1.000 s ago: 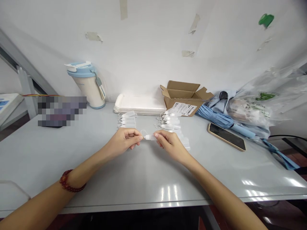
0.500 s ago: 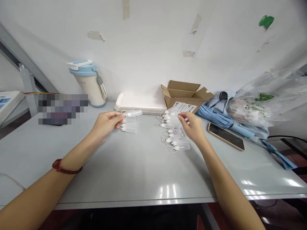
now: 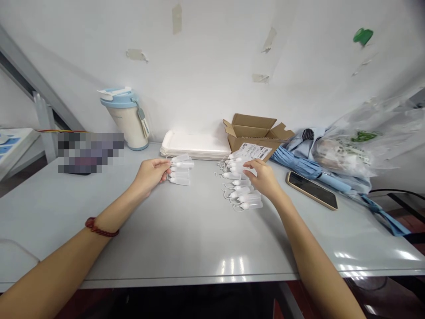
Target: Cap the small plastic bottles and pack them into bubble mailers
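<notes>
small bottle (image 3: 186, 164) is being pinched by left hand (image 3: 149, 176) at left row (image 3: 180, 181) on counter (image 3: 186, 235); right hand (image 3: 265, 178) is being held at right bottles (image 3: 246, 195), grip can't be told; row is best being kept parallel.

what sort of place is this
Probably a workbench or desk for small packing or assembly work: small plastic bottles lie on a grey table, with an open cardboard box behind them.

Your glossy, smooth worktop (image 3: 186, 239) carries translucent plastic bottles (image 3: 243, 191) and, at its far edge, a matt cardboard box (image 3: 236, 142).
</notes>
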A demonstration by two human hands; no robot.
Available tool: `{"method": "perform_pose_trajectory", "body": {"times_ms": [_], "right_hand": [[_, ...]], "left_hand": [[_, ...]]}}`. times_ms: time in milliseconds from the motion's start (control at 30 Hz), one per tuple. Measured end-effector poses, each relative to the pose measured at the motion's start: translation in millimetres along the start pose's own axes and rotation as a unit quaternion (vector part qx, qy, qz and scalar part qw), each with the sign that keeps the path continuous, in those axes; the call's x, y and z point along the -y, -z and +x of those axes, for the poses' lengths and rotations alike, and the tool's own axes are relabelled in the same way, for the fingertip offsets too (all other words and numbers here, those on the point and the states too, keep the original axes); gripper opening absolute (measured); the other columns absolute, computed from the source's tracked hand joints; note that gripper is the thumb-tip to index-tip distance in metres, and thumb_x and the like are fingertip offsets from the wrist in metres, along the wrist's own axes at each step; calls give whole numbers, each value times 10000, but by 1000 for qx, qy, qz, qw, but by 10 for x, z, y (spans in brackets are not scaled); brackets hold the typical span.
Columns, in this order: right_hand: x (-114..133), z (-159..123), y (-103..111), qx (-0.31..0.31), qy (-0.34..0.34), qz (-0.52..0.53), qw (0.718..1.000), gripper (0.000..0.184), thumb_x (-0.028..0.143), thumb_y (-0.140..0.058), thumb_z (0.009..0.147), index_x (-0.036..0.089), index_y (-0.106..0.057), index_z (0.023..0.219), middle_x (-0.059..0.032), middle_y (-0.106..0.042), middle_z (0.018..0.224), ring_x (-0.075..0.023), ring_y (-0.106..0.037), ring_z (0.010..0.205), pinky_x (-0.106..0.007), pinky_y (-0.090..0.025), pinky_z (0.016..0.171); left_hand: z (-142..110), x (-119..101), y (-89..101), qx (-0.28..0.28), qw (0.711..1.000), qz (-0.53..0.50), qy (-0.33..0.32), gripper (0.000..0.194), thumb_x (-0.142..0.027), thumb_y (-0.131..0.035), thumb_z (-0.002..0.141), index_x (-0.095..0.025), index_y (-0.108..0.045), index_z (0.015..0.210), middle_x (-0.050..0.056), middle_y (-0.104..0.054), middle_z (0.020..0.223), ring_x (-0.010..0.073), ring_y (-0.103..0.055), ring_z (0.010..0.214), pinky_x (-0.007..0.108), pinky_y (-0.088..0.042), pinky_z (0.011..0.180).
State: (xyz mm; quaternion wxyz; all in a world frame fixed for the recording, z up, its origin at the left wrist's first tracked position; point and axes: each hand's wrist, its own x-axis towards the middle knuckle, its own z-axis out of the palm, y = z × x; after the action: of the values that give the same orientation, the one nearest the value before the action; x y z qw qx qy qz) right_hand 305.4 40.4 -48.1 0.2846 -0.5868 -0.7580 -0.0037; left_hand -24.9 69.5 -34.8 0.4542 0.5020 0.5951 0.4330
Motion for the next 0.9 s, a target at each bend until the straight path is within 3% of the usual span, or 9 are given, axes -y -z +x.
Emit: {"method": "perform_pose_trajectory", "body": {"times_ms": [200,600,900], "right_hand": [[-19,-12,-8,34,-18,-10,999,187,195,-543,804,160,-629,966,-102,-618,942,-243,-586,880,-377,-452,784],[48,-25,-15,69,-39,-4,997,327,135,-496,817,181,-592,1127,-112,-603,993,-252,-583,925,-370,-450,798],[132,6,39,-7,-44,72,996,234,245,-484,837,165,-609,1018,-75,-606,858,-200,-575,791,-343,-464,729]], "left_hand": [[-58,-9,-10,2,998,43,-39,324,-238,-586,718,-132,-572,1024,-27,-570,606,84,-429,442,224,-358,447],[-232,-75,-96,27,989,109,-98,351,-301,-554,769,-159,-563,1090,-43,-545,581,121,-492,495,241,-391,511],[-256,1,-139,67,986,95,-121,339,-335,-547,784,-157,-564,1071,-35,-551,599,128,-496,513,249,-403,526]]}}
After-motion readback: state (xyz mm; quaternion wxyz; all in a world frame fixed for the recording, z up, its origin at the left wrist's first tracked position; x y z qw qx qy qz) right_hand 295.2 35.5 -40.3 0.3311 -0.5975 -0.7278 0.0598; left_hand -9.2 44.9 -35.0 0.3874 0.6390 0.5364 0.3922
